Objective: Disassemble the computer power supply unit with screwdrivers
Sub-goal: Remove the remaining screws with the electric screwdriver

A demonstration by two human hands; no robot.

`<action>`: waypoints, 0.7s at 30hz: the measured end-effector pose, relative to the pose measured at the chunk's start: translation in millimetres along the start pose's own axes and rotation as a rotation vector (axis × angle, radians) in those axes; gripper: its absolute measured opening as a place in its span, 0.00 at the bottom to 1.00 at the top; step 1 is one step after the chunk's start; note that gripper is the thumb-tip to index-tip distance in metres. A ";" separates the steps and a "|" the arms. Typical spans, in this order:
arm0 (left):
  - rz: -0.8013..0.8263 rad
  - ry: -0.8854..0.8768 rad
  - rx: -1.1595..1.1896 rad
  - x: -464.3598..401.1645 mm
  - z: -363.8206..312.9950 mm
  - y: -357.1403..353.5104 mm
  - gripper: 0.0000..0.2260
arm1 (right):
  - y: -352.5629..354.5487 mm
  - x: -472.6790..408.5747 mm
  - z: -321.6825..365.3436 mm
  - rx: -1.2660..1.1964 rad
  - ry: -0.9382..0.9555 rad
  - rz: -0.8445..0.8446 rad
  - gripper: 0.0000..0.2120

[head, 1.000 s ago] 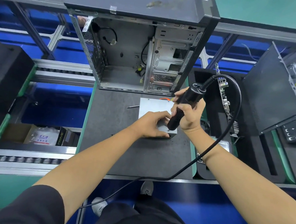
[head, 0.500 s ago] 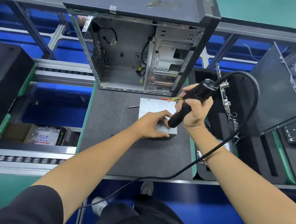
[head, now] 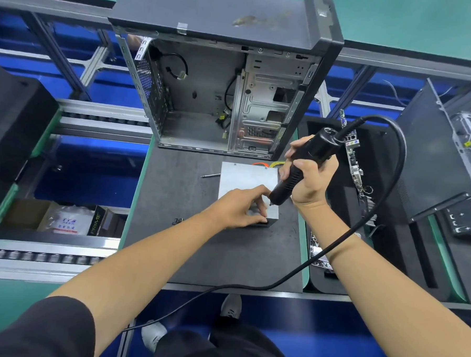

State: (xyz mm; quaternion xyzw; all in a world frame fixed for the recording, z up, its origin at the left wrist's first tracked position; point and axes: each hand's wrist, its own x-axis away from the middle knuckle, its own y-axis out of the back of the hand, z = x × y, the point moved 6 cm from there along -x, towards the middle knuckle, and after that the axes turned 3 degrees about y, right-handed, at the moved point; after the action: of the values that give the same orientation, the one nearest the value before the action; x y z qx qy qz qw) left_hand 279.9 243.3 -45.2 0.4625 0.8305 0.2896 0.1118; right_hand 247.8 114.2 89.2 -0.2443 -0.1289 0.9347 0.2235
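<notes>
Risk: bit of corded black electric screwdriver [head: 297,170], clamped in right hand [head: 310,182], slipping off near-right corner screw into left hand [head: 241,206] fingers [head: 260,197] curled on silver metal PSU box [head: 249,184] mid dark surface [head: 225,254], or cable snagging.

Power supply unit [head: 244,178]: near corner hidden under the left hand [head: 239,207]; screw at the electric screwdriver [head: 301,169] bit too small to tell. Computer case [head: 223,76]: top cut off by the frame's upper edge. Small dark parts [head: 178,220] on the mat, centre: too small to identify.
</notes>
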 end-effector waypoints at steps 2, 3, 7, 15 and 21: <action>0.004 0.002 -0.039 1.1 -3.5 -0.3 0.23 | 0.4 0.2 -0.6 0.000 -0.008 -0.003 0.10; 0.001 0.005 -0.043 1.4 -4.5 -0.8 0.24 | 0.8 0.5 -0.8 0.003 -0.010 -0.005 0.11; 0.011 0.024 -0.020 2.5 -9.9 -2.0 0.26 | -0.3 2.1 -0.7 0.000 -0.026 -0.006 0.11; -0.166 0.041 0.186 53.5 -19.3 37.1 0.19 | -39.1 11.6 -0.1 -0.104 -0.114 0.000 0.14; -0.243 0.072 0.279 114.1 -32.0 77.6 0.21 | -109.9 55.1 -18.3 -0.046 -0.223 0.026 0.25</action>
State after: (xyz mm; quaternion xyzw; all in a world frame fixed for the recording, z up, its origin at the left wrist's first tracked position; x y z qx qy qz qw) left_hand 257.5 357.5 35.4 0.3591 0.9158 0.1724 0.0511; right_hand 253.2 238.4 90.3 -0.1453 -0.1714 0.9558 0.1898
